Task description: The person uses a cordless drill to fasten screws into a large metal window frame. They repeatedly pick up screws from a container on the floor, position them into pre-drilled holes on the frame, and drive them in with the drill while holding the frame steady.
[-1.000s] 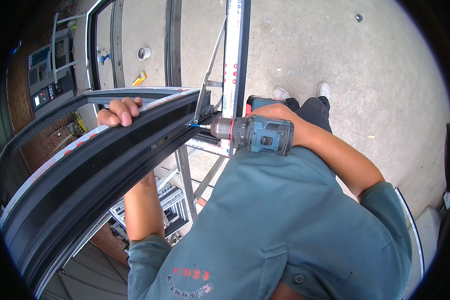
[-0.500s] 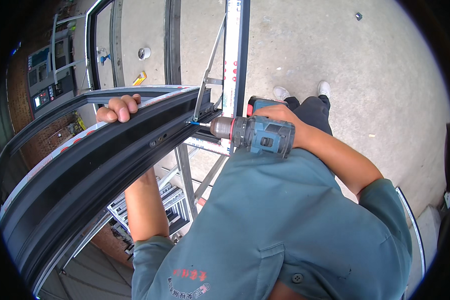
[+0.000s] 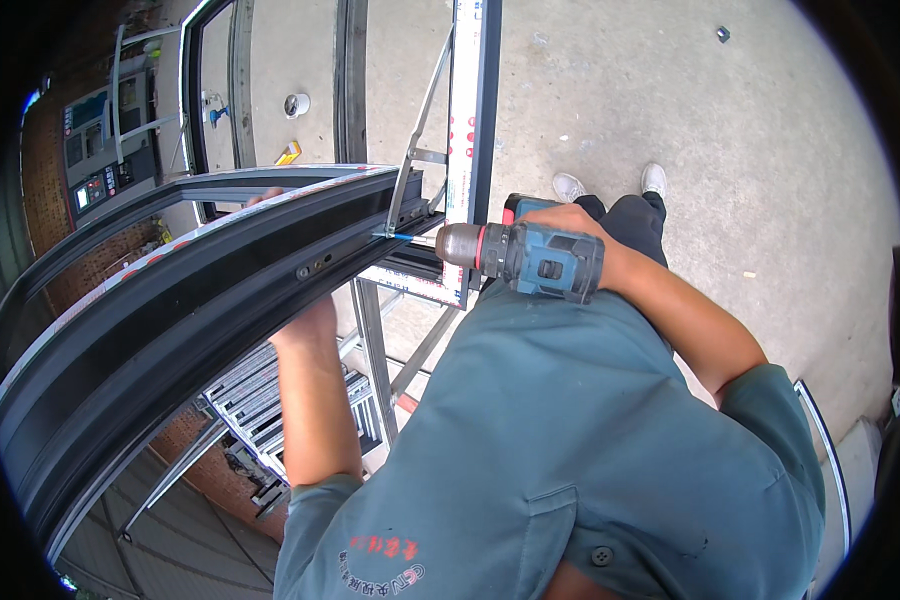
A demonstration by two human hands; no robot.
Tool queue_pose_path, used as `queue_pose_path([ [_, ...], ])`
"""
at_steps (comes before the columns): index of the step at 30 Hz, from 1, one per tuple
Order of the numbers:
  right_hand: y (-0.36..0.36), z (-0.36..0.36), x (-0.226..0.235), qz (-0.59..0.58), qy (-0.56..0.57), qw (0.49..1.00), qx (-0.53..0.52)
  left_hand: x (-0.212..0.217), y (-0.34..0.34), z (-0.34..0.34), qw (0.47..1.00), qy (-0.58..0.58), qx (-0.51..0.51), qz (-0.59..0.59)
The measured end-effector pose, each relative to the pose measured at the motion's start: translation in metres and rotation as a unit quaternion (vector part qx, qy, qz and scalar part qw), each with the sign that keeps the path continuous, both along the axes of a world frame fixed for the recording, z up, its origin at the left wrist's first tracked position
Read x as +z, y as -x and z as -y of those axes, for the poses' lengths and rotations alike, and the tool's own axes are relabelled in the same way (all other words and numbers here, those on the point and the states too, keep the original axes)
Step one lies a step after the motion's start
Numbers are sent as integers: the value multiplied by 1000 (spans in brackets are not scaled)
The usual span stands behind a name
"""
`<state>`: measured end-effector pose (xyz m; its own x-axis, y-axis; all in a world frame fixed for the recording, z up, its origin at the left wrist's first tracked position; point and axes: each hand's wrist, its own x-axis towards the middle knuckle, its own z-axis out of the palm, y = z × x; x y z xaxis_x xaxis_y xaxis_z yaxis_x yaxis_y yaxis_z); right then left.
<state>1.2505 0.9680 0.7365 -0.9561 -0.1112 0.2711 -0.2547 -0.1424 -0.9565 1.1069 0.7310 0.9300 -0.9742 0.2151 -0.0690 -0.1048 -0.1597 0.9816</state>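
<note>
My right hand [image 3: 573,222] is wrapped round the handle of a blue-and-black cordless drill [image 3: 550,262]. The drill lies level, its chuck to the left. Its slim bit [image 3: 406,238], blue toward the tip, reaches the foot of a metal stay arm [image 3: 408,165] at the end of a dark window sash [image 3: 220,260]. Whether the tip touches a screw there is too small to tell. Behind the sash is my left hand [image 3: 313,320]; only its wrist side shows below and a bit of finger above the top edge. The sash hides its other fingers.
An upright frame profile [image 3: 463,150] with white film stands beside the drill. A metal stand leg [image 3: 372,350] is below. Stacked profiles [image 3: 260,395] lie at the lower left. On the floor are a white roll [image 3: 296,105] and a yellow object [image 3: 288,153].
My left hand's fingers, earlier curled over the sash's top edge, have slipped mostly behind it. The drill has shifted slightly right, its bit tip drawn back a little along the sash.
</note>
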Motion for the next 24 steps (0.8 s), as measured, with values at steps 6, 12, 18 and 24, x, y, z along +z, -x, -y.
queue_pose_path([
  [6,-3,0,-3,9,9,1000,9,-39,-57,12,948,115,259,145],
  [12,-5,-4,-7,-2,-8,1000,8,-53,-100,-10,936,-14,111,333],
  [18,1,-10,-6,-3,-9,1000,28,-66,-102,-57,928,-129,168,308],
  [24,11,-23,2,-12,-28,998,51,-76,-104,-75,904,-233,226,280],
])
